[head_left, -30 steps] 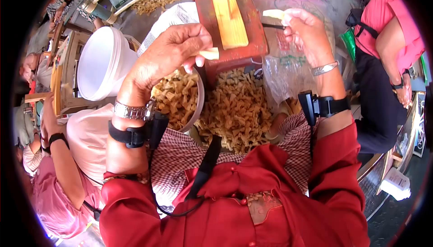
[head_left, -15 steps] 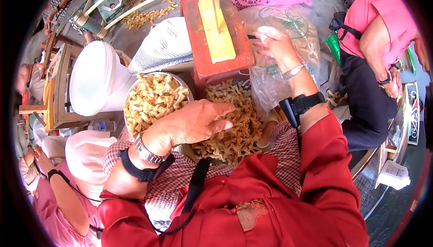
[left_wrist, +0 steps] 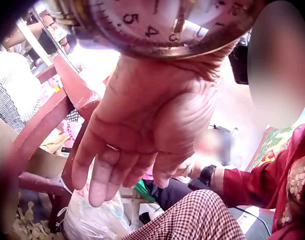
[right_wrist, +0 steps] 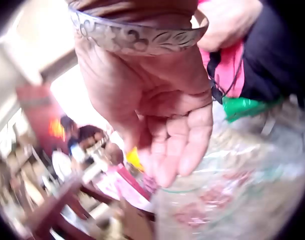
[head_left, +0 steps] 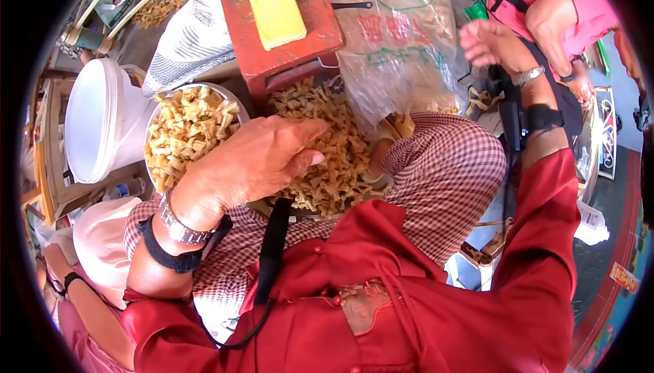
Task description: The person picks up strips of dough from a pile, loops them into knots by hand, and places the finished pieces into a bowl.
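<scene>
My left hand (head_left: 248,158) hangs with relaxed, nearly straight fingers over a heap of small tan, pinched pieces (head_left: 334,172). A ring and a bare palm show in the left wrist view. Beside that wrist, a round white tub (head_left: 235,100) is filled with more such pieces. Away to the right, my right hand (head_left: 497,46) is raised with loosely bent fingers and holds nothing; its palm also shows bare in the right wrist view. Ahead stands a red wooden bench (head_left: 272,59) carrying a yellow slab (head_left: 279,15) with a raised ridge.
A large clear plastic bag (head_left: 402,53) lies right of the bench, near a dark flat handle (head_left: 353,6). At left are a white bucket (head_left: 92,121) and a white woven sack (head_left: 187,46). A person in pink (head_left: 593,5) sits close by on the right.
Both hands held pale pieces at first; now both are empty. The left hand came down over the heap, while the right swung out to the right. The head view shifted too.
</scene>
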Available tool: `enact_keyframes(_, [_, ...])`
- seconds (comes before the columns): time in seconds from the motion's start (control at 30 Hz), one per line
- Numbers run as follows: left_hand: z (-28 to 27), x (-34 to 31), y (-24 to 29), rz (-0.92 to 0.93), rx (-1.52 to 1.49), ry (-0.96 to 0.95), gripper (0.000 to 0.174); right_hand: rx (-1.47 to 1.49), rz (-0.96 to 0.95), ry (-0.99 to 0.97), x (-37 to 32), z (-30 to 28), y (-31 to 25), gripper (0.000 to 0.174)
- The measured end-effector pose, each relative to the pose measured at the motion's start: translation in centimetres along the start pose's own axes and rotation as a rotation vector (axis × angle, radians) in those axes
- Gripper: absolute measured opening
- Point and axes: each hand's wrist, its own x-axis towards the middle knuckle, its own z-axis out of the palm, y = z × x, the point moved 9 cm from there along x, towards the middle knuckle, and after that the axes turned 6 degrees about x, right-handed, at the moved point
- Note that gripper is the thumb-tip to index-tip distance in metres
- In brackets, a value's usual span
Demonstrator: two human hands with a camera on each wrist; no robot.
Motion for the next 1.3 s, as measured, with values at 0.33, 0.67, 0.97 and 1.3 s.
enact_keyframes(0.33, [2.1, 2.8, -0.1, -0.078, 0.029, -0.130, 0.040, -0.114, 0.320, -0.267, -1.9, 13.6, 21.4, 0.014])
enact_keyframes(0.67, [2.6, 3.5, -0.9, -0.148, 0.027, -0.188, 0.040, -0.448, 0.196, -0.185, 1.2, 16.8, 24.6, 0.013])
enact_keyframes(0.97, [2.9, 3.6, -0.3, -0.042, 0.008, -0.137, 0.040, -0.468, 0.177, -0.195, 1.2, 16.4, 24.1, 0.013])
enact_keyframes(1.3, [3.3, 3.6, 0.2, -0.038, 0.014, -0.148, 0.037, -0.492, 0.165, -0.213, 0.8, 16.2, 23.6, 0.013])
